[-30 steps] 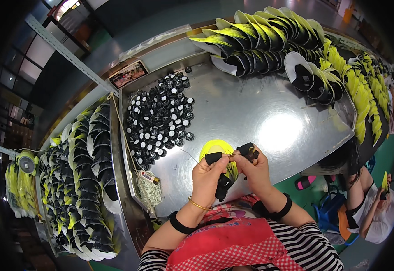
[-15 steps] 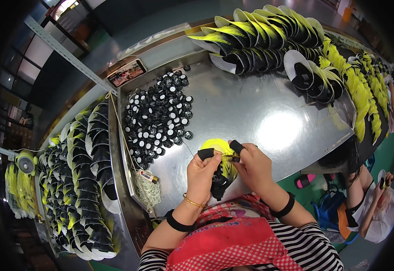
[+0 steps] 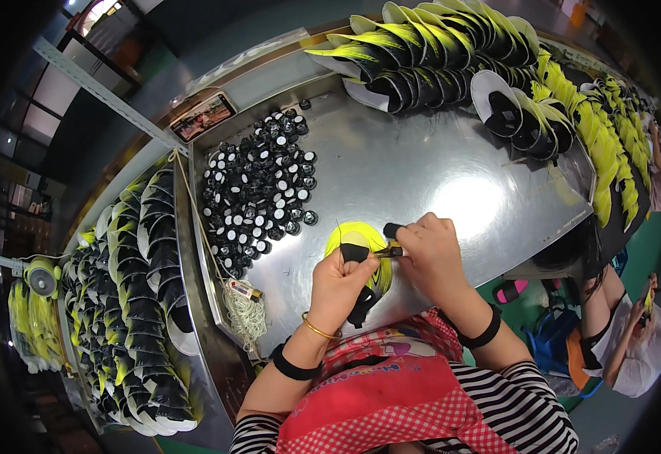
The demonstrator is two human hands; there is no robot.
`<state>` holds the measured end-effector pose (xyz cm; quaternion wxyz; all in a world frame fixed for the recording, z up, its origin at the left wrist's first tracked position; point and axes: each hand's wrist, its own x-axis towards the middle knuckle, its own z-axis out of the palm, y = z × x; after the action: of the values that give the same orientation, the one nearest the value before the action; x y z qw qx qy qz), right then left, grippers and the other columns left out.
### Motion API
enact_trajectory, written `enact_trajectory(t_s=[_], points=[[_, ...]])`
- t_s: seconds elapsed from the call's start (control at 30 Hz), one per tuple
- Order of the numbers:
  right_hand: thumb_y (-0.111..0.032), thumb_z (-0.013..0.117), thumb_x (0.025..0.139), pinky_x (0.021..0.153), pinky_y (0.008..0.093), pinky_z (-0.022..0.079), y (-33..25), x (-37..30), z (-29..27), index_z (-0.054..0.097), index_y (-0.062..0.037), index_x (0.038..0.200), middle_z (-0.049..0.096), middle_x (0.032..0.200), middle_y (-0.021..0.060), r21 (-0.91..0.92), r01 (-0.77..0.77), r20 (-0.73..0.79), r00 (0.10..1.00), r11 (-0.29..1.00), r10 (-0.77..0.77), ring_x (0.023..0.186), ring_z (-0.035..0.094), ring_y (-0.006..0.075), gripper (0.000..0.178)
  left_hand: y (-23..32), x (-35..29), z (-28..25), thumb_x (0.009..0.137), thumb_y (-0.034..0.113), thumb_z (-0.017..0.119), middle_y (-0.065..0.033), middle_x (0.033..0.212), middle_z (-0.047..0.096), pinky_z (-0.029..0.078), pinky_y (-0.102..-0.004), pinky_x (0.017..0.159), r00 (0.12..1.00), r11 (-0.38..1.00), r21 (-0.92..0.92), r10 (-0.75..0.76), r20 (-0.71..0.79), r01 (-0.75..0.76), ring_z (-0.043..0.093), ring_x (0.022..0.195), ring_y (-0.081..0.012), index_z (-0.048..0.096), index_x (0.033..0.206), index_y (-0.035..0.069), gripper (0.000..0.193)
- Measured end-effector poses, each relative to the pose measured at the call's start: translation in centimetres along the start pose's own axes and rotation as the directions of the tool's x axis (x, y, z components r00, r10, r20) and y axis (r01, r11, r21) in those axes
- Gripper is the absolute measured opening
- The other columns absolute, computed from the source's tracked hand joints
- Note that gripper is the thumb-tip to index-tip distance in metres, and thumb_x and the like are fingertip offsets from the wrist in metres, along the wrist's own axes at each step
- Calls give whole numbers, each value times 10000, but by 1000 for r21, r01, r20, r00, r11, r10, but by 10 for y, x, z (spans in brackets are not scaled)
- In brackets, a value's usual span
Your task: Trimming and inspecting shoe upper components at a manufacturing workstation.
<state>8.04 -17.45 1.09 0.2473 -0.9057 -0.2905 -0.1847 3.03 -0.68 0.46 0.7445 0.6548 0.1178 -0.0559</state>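
Observation:
A yellow-and-black shoe upper (image 3: 361, 227) lies on the metal table near its front edge, partly covered by my hands. Over its middle, my left hand (image 3: 338, 287) is closed in a pinch, a black cover on one finger. A thin dark cord (image 3: 339, 231) sticks up from that pinch. Close against it, my right hand (image 3: 435, 257) grips a small yellow-and-dark hand tool (image 3: 393, 250), perhaps snips or pliers. Its tip meets the fingertips of my left hand. One finger of my right hand also wears a black cover.
Many small round black parts with white tops (image 3: 258, 189) are heaped at the table's left. A bundle of pale cord (image 3: 246, 318) lies below them. Nested uppers (image 3: 436, 45) line the back and right, more (image 3: 126, 303) stand left. A phone (image 3: 203, 117) leans behind; another person (image 3: 633, 348) sits right.
My right hand has moved slightly up and right, so the tool shows more plainly. My left hand stays pinched over the upper. The whole view has shifted a little.

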Motion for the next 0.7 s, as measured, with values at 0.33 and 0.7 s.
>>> enact_trajectory(t_s=[0.33, 0.7], points=[[-89, 644, 643, 604, 340, 430, 37, -8, 34, 527, -88, 751, 539, 666, 50, 18, 55, 7, 998, 998, -55, 691, 554, 226, 159, 6, -2, -9, 913, 176, 531, 97, 552, 362, 182, -188, 429, 965, 986, -33, -150, 215, 161, 255, 465, 0, 608, 876, 21, 177], [-152, 727, 719, 582, 327, 456, -25, -7, 16, 582, -38, 915, 599, 774, 104, 728, -276, 83, 944, 628, 319, 661, 587, 278, 270, -7, 3, 6, 930, 140, 494, 47, 610, 483, 363, -209, 506, 971, 807, 573, 225, -80, -140, 419, 540, -46, 589, 895, 38, 144]])
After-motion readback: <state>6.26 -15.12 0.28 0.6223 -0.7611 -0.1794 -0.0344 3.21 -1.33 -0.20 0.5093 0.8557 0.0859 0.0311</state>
